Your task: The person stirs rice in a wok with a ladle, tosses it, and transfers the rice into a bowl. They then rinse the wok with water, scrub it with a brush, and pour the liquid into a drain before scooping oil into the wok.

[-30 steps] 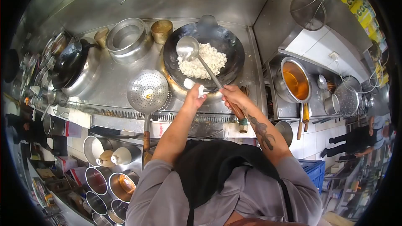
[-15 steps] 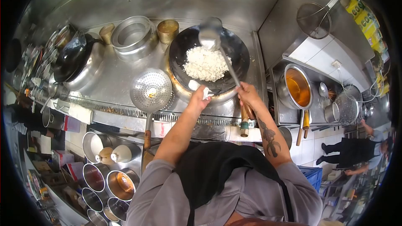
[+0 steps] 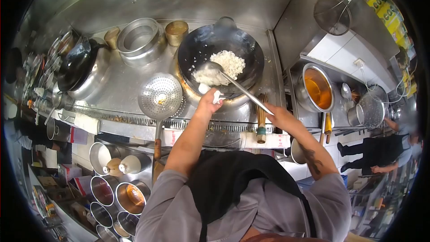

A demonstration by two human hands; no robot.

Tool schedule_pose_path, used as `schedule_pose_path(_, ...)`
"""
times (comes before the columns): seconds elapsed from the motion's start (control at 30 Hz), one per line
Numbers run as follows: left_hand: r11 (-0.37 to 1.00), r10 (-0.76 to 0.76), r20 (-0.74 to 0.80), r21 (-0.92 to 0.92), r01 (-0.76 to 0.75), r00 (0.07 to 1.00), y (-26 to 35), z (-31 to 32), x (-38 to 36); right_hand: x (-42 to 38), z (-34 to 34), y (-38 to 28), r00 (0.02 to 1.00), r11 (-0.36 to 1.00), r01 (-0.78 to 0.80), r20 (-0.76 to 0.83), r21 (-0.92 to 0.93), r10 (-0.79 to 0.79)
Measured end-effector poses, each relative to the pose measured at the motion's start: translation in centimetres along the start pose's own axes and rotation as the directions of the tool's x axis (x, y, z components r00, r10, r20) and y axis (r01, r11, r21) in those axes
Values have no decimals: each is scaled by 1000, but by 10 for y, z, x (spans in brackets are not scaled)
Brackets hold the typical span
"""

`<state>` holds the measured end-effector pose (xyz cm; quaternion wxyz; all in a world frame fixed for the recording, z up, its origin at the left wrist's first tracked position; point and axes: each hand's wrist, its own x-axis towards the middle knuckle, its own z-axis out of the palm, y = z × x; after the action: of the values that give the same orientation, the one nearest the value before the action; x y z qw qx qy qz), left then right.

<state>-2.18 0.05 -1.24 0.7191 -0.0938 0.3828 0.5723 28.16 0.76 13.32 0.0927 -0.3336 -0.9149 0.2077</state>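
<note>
Head view: right hand [image 3: 280,115] is gripping the ladle [image 3: 210,69], scooping rice [image 3: 224,65] in the wok [image 3: 219,56] at the desk's back edge; left hand [image 3: 209,101] is clutching the wok's cloth-wrapped handle. Stir-frying step; next needs lifting, tossing.

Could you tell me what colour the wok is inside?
Black inside the wok, in the head view.

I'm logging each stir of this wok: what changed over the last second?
The ladle swung from the wok's far rim down to its near left side, into the rice. The right hand pulled back right, gripping the handle. The left hand stayed on the wok handle with its cloth.
</note>
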Motion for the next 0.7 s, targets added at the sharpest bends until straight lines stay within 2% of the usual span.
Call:
schedule_pose_path(0.03, 1000, 7, -16, -20, -7, 1000, 0, 1, -1, -14, -23, -16, 983, 984, -150, 90, -97, 159)
schedule_pose_path(0.07, 999, 10, -35, -39, -11, 999, -3, -1, -4, -17, -27, -18, 982, 984, -154, 94, -91, 162)
schedule_pose_path(0.13, 999, 26, -77, -29, -28, 997, -28, 13, -43, -26, -37, -17, 964, 925, -208, 93, -318, 249)
schedule_pose_path(0.17, 998, 58, -107, -20, -60, 993, -36, 27, -70, -30, -43, -23, 962, 922, -220, 85, -318, 259)
schedule_pose_path(0.23, 1000, -22, 7, -21, 22, 1000, -46, 41, -129, -28, -49, -42, 957, 934, -253, 76, -253, 279)
schedule_pose_path(0.3, 995, -89, 4, -48, 89, 996, -47, 42, -140, -35, -53, -46, 950, 940, -266, 106, -213, 293)
schedule_pose_path(0.37, 997, 28, -53, -76, -32, 998, -27, 41, -108, -39, -59, -44, 982, 986, -165, 87, -30, 167)
schedule_pose_path(0.4, 986, 166, 160, -49, -160, 973, -22, 28, -94, -42, -69, -55, 978, 984, -180, 112, 17, 177)
schedule_pose_path(0.43, 986, 165, 78, 3, -166, 983, -23, 29, -96, -53, -78, -60, 978, 983, -182, 109, 12, 180)
schedule_pose_path(0.5, 999, 7, -71, 32, -5, 997, -37, 28, -113, -63, -103, -66, 983, 986, -101, 164, 129, 79)
schedule_pose_path(0.53, 1000, -22, 23, -13, 23, 999, -43, 27, -130, -60, -125, -86, 906, 915, -341, 335, 216, 258)
schedule_pose_path(0.57, 999, -32, 31, -24, 33, 999, -41, 43, -153, -54, -123, -78, 905, 914, -342, 339, 219, 258)
schedule_pose_path(0.63, 996, -31, -89, -90, 23, 996, -28, 51, -143, -45, -113, -51, 817, 864, -474, 450, 167, 361)
schedule_pose_path(0.67, 995, 12, -47, -96, -17, 999, -24, 41, -117, -31, -104, -54, 871, 923, -382, 353, 52, 341)
schedule_pose_path(0.7, 991, 131, 126, -52, -126, 983, -37, 20, -98, -30, -84, -45, 870, 921, -387, 352, 55, 345)
